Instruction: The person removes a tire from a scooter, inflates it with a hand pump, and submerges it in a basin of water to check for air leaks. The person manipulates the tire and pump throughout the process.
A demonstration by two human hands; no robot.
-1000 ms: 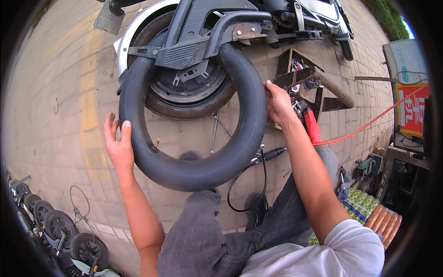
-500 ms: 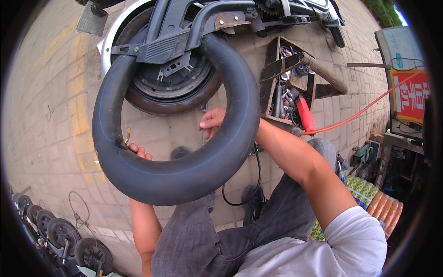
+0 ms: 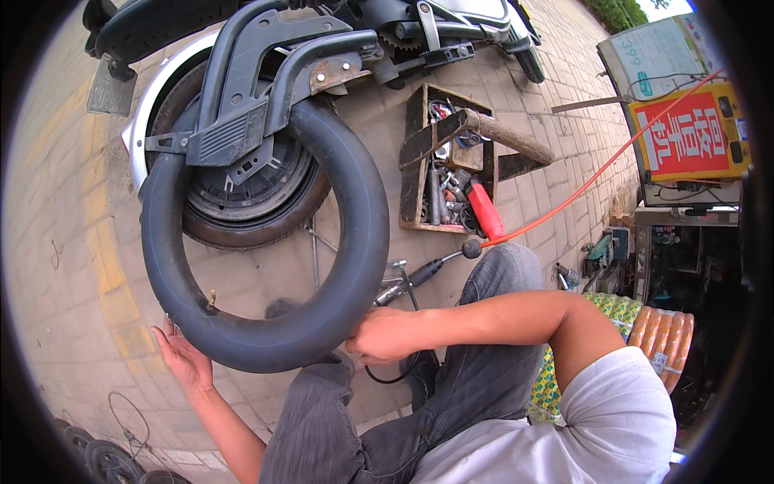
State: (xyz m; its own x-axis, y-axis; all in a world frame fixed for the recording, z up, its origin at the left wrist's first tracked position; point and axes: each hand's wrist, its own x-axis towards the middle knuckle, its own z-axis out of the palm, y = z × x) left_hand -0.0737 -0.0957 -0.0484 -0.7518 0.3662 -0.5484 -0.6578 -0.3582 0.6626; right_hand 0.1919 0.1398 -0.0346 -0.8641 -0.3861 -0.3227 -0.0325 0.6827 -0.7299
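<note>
Head view: loosely spread left hand (image 3: 189,363) and curled right hand (image 3: 385,333), grip unclear, flank an inner tube (image 3: 364,202); apparently a steadying step, next calling for even support.

Gap between inner tube (image 3: 266,343) and toolbox (image 3: 412,194)

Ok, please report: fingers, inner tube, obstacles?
Left fingers open by inner tube. Right fingers curled at its lower-right edge, grip unclear. Black bracket hides tube's top.
</note>
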